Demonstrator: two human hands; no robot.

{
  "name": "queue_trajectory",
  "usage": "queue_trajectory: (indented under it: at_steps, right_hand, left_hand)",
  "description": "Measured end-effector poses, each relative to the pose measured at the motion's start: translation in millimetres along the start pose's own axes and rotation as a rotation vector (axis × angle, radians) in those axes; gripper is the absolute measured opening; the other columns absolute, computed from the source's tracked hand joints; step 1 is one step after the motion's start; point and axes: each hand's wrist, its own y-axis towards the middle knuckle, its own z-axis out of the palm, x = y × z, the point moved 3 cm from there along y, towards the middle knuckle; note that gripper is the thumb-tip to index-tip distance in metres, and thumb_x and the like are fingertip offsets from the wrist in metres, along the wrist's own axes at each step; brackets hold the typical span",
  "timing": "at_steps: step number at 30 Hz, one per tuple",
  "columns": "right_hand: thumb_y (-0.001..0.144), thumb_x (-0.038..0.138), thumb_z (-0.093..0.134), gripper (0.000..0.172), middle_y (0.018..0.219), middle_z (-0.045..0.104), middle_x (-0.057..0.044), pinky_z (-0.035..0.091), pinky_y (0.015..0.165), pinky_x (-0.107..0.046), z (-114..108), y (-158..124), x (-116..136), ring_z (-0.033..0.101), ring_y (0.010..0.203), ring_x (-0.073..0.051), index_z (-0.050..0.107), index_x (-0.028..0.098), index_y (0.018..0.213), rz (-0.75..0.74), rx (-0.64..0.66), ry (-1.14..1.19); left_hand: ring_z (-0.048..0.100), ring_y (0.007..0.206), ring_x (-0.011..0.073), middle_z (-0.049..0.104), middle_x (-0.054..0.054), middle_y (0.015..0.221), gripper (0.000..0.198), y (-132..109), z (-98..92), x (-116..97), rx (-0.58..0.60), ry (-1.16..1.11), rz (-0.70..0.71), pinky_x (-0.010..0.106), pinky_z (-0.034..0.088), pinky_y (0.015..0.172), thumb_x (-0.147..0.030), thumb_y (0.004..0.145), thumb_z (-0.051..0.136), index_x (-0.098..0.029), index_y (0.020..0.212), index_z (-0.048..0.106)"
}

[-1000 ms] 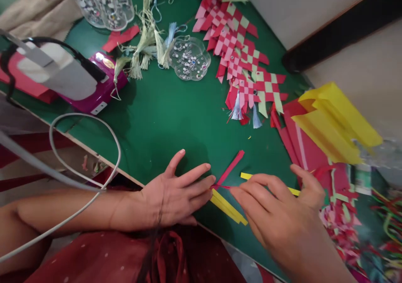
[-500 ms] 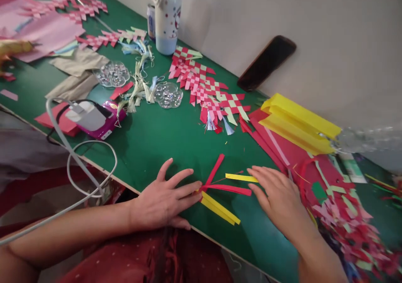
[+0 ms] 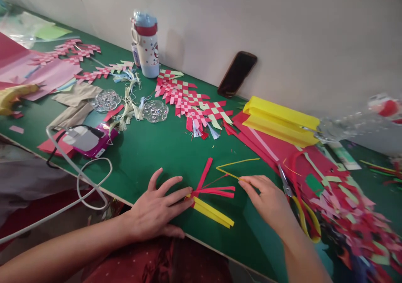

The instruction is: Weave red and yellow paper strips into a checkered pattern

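Note:
My left hand [image 3: 163, 207] lies on the green table with its fingers spread, fingertips resting on the joined ends of some paper strips. From there red strips [image 3: 205, 176] and a folded yellow strip [image 3: 215, 212] fan out to the right. My right hand [image 3: 265, 199] pinches one end of another yellow paper strip [image 3: 228, 171] between thumb and fingers. That strip is bent into a V above the red ones. Scissors with yellow handles [image 3: 303, 216] lie just right of my right hand, partly hidden by it.
Woven red, pink and green paper fish [image 3: 191, 99] lie further back, near a drinking bottle [image 3: 149, 50]. A phone [image 3: 237, 73] leans on the wall. Folded yellow paper [image 3: 279, 122] and paper scraps [image 3: 354, 216] are on the right; a white cable [image 3: 109, 172] loops at the left edge.
The yellow strip in my right hand has gone from lying straight to bent in a V. My right hand now pinches it more tightly. The view has tilted up, showing the scissors.

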Motion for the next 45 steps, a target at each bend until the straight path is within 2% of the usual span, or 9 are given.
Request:
queue_trajectory:
  at_steps: [5,10,12,16,22,26,37,41,45]
  right_hand:
    - [0.097,0.046,0.042,0.034,0.087,0.07,-0.005,0.05,0.078,-0.034,-0.1,3.8,3.5,0.064,0.085,-0.021,0.066,0.023,0.09,0.06,-0.089,0.08]
    - [0.093,0.049,0.049,0.044,0.119,0.064,-0.012,0.048,0.094,-0.045,5.1,0.4,11.4,0.054,0.115,-0.029,0.059,0.021,0.124,0.083,-0.177,0.091]
    - [0.091,0.047,0.052,0.043,0.123,0.062,-0.011,0.049,0.094,-0.045,8.7,-3.3,22.4,0.055,0.113,-0.028,0.058,0.023,0.126,0.088,-0.134,0.156]
    - [0.086,0.035,0.06,0.046,0.125,0.063,-0.008,0.057,0.073,-0.033,26.3,-6.8,53.2,0.062,0.071,-0.014,0.054,0.027,0.131,0.225,0.137,0.517]
    - [0.083,0.03,0.063,0.067,0.103,0.068,-0.003,0.055,0.087,-0.032,45.9,5.3,84.8,0.065,0.089,-0.015,0.037,0.026,0.144,0.286,0.178,0.951]
    - [0.084,0.032,0.063,0.056,0.084,0.066,0.001,0.056,0.077,-0.029,47.6,6.3,86.1,0.066,0.075,-0.014,0.047,0.024,0.137,0.33,0.191,0.92]
    - [0.087,0.038,0.059,0.065,0.092,0.068,-0.003,0.056,0.071,-0.025,56.3,2.8,79.4,0.065,0.075,-0.014,0.035,0.022,0.145,0.321,0.07,0.852]
    - [0.087,0.042,0.06,0.067,0.074,0.064,0.002,0.054,0.052,-0.022,64.5,-1.7,63.7,0.059,0.051,-0.012,0.036,0.022,0.146,0.31,0.066,0.738]
    - [0.085,0.046,0.061,0.061,0.107,0.067,-0.007,0.057,0.055,-0.023,63.3,-7.9,49.9,0.062,0.057,-0.011,0.042,0.028,0.141,0.244,-0.051,0.653]
  left_hand:
    - [0.032,0.135,0.029,0.055,-0.001,0.139,0.069,1.1,-1.1,-0.5,0.013,0.02,0.001,0.058,-0.015,0.115,-0.077,0.086,0.04,-0.032,0.137,0.052]
    - [0.034,0.134,0.0301,0.056,0.0,0.138,0.07,0.5,0.4,0.1,0.0,0.026,-0.001,0.059,-0.011,0.115,-0.078,0.084,0.042,-0.034,0.137,0.052]
    - [0.034,0.134,0.0298,0.055,0.0,0.138,0.069,0.3,1.2,0.2,-0.002,0.017,0.0,0.059,-0.012,0.115,-0.078,0.085,0.04,-0.034,0.136,0.053]
    - [0.034,0.134,0.0294,0.055,-0.001,0.139,0.068,0.8,1.8,0.2,-0.002,0.009,0.0,0.058,-0.013,0.115,-0.078,0.086,0.04,-0.033,0.134,0.055]
    - [0.034,0.133,0.0297,0.056,0.002,0.136,0.07,1.4,2.0,0.3,0.003,0.01,0.005,0.057,-0.011,0.116,-0.079,0.083,0.043,-0.033,0.135,0.055]
    - [0.035,0.133,0.029,0.056,0.001,0.136,0.069,1.7,0.6,-0.5,0.012,0.013,0.009,0.057,-0.011,0.116,-0.079,0.084,0.042,-0.033,0.134,0.055]
    - [0.039,0.13,0.0291,0.056,0.002,0.137,0.074,7.3,-12.5,-0.5,0.05,0.043,0.028,0.057,-0.012,0.115,-0.081,0.085,0.035,-0.03,0.136,0.053]
    - [0.037,0.132,0.0306,0.052,0.002,0.141,0.073,6.6,-12.5,0.2,0.045,0.109,0.048,0.058,-0.002,0.117,-0.082,0.083,0.038,-0.034,0.136,0.052]
    - [0.037,0.132,0.031,0.049,0.0,0.145,0.07,5.1,-9.4,1.7,0.025,0.153,0.055,0.06,0.002,0.116,-0.081,0.084,0.038,-0.034,0.135,0.052]
